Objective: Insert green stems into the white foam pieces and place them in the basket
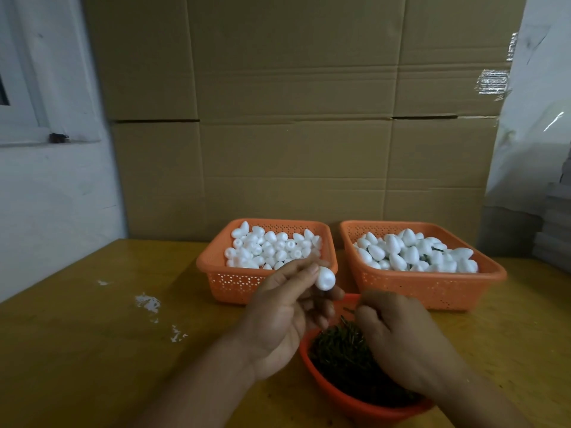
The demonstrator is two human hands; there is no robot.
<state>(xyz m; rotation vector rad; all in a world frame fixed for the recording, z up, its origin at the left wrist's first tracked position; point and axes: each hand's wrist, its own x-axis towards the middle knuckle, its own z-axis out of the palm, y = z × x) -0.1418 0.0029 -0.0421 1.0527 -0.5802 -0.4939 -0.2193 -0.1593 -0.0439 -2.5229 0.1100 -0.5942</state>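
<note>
**Stem pick before the push**

Flattened brown cardboard stands behind the yellow wooden surface [92,350]. My left hand [284,316] pinches a white egg-shaped foam piece [325,278] at its fingertips, raised above the round orange bowl of dark green stems [340,356]. My right hand [401,338] curls over that bowl, seemingly pinching one thin stem [349,310]. I'd line the stem up with the foam's end and push straight. Beyond my hands, the orange perforated plastic basket [432,288] on the right holds finished-looking pieces.
</note>
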